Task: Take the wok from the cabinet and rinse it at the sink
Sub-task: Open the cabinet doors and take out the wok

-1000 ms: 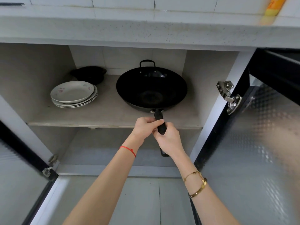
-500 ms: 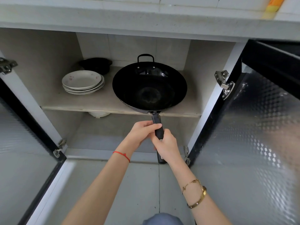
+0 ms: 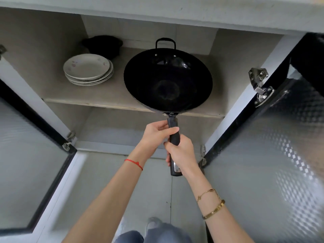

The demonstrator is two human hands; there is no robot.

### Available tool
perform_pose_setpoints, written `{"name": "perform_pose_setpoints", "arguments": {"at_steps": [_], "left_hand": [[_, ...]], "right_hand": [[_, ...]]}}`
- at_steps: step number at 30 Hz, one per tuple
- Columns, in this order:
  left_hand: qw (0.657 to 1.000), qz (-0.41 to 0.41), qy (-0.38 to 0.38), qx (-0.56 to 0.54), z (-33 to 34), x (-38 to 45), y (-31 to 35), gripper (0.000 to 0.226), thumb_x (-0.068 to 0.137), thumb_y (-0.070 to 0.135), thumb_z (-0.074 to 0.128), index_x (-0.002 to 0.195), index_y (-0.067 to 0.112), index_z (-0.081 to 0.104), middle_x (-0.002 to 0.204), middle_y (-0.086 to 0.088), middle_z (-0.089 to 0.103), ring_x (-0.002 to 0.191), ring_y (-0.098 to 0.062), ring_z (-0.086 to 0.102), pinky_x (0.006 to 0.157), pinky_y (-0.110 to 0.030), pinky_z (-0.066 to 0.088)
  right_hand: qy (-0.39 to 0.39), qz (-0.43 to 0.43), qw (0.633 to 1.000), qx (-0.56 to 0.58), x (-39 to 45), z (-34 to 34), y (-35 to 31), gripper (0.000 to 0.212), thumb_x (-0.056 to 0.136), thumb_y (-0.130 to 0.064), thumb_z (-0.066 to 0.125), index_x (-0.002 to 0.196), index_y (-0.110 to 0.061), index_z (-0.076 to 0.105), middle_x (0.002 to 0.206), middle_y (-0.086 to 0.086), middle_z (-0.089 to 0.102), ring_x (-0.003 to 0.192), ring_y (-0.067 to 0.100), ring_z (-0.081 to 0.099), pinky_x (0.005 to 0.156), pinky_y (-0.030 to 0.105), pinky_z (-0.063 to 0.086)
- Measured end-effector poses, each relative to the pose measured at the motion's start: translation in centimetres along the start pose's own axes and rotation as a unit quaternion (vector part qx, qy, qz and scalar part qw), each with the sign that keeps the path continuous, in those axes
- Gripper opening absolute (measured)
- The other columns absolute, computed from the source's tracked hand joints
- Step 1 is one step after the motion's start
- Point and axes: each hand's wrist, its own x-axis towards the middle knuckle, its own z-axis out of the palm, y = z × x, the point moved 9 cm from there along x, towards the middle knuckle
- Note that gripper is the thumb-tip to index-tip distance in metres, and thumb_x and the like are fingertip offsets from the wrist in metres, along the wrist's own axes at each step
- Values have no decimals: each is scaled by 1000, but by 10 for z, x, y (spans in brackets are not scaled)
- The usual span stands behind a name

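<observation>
A black wok [image 3: 168, 81] with a small loop handle at its far rim sits at the front of the cabinet shelf [image 3: 98, 102], its near rim overhanging the shelf edge. Its long black handle [image 3: 173, 135] points toward me. My left hand [image 3: 156, 135] grips the handle's upper part, close to the wok. My right hand [image 3: 182, 153] grips it lower down. The end of the handle sticks out below my right hand.
A stack of white plates [image 3: 88, 69] lies on the shelf left of the wok, with a black pot [image 3: 103, 44] behind it. Both glass cabinet doors stand open, the left door [image 3: 26, 155] and the right door [image 3: 273, 155]. The stone countertop edge [image 3: 175, 13] overhangs above.
The wok has slid forward along the shelf toward me, both hands still on the handle. My view has pulled back and risen, showing more of the floor and my legs.
</observation>
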Motion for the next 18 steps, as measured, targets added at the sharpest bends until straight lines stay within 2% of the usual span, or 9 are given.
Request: {"name": "perform_pose_setpoints", "arguments": {"at_steps": [2, 6, 10, 13, 18], "left_hand": [[1000, -8, 5, -1, 1, -12, 4, 25, 83, 4, 73, 108, -3, 72, 100, -14, 72, 88, -16, 66, 83, -21, 54], [998, -55, 14, -22, 4, -53, 10, 28, 84, 1, 72, 111, -4, 70, 96, -14, 70, 86, -18, 65, 85, -24, 53], [993, -112, 39, -28, 12, -117, 21, 33, 84, -2, 71, 117, -5, 67, 104, -19, 70, 94, -21, 65, 95, -32, 51], [987, -151, 51, -33, 19, -173, 37, 33, 84, 0, 71, 117, -2, 68, 114, -24, 70, 101, -23, 65, 101, -36, 51], [978, -197, 54, -46, 34, -269, 76, 35, 86, 1, 69, 121, -2, 66, 115, -23, 70, 104, -24, 66, 100, -34, 52]], "right_hand": [[-2, 14, 1000, -8, -11, -1, -2, 8, 87, 2, 53, 87, -6, 50, 50, 11, 54, 30, 17, 50, 35, 23, 41], [-17, 61, 998, -15, -52, -4, -6, 8, 87, 0, 54, 84, -7, 51, 47, 10, 54, 31, 19, 51, 35, 23, 43], [-40, 94, 995, -16, -114, -11, -14, 6, 88, 1, 55, 87, -4, 52, 50, 12, 54, 32, 19, 52, 36, 25, 45], [-55, 113, 992, -21, -167, -18, -24, 4, 88, 0, 57, 91, -2, 55, 46, 5, 54, 31, 17, 51, 35, 24, 43], [-71, 132, 988, -43, -261, -34, -50, 8, 90, -5, 61, 95, -11, 59, 54, 0, 60, 32, 11, 55, 36, 21, 46]]}}
